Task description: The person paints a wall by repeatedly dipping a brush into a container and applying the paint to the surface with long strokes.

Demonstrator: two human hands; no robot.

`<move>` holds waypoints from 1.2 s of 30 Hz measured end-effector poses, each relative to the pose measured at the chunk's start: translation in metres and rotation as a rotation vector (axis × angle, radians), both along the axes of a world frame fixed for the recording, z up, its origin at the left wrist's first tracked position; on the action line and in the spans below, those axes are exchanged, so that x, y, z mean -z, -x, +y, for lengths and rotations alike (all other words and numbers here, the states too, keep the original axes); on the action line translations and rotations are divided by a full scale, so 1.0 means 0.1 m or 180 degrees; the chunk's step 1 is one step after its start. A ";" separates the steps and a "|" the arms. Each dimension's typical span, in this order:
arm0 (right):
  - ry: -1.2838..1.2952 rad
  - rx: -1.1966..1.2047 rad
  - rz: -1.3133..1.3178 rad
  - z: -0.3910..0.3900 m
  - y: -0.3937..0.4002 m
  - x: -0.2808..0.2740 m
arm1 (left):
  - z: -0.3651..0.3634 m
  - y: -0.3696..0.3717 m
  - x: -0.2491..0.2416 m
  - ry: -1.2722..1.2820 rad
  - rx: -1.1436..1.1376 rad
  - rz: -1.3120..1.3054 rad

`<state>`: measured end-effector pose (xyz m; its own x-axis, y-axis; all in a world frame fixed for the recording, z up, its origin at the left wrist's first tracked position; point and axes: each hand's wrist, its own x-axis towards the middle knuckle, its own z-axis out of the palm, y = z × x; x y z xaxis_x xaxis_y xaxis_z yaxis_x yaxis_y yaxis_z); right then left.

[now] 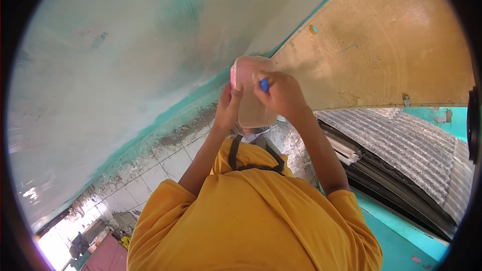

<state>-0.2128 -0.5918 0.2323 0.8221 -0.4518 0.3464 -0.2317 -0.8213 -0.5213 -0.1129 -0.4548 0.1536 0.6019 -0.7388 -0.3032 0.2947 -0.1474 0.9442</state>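
Note:
A pinkish, rounded rectangular plastic container (253, 108) is held up in front of my chest. My left hand (229, 103) grips its left edge, with the thumb on the near face. My right hand (281, 93) is closed around a tool with a blue handle (264, 85), over the upper right part of the container. The tool's far end is blurred, and I cannot make out what kind it is.
A grey-white wall (125, 45) with turquoise patches rises at the left. At the right are a tan panel (371, 45), corrugated sheets (401, 140) and dark long pieces (391, 185). White floor tiles (153, 175) and a pink surface (108, 256) lie below left.

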 end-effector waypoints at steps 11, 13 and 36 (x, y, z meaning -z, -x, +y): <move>-0.0241 0.0165 -0.0129 0.12 0.10 0.01 | 0.13 0.08 0.05 0.0032 -0.0187 0.0258; -0.0386 0.0192 -0.0189 0.18 0.17 0.01 | 0.15 0.12 0.05 0.0078 -0.0297 0.0304; -0.0348 0.0788 -0.1008 -0.51 1.21 -0.10 | -0.12 1.10 -0.25 0.0192 -0.0717 0.0106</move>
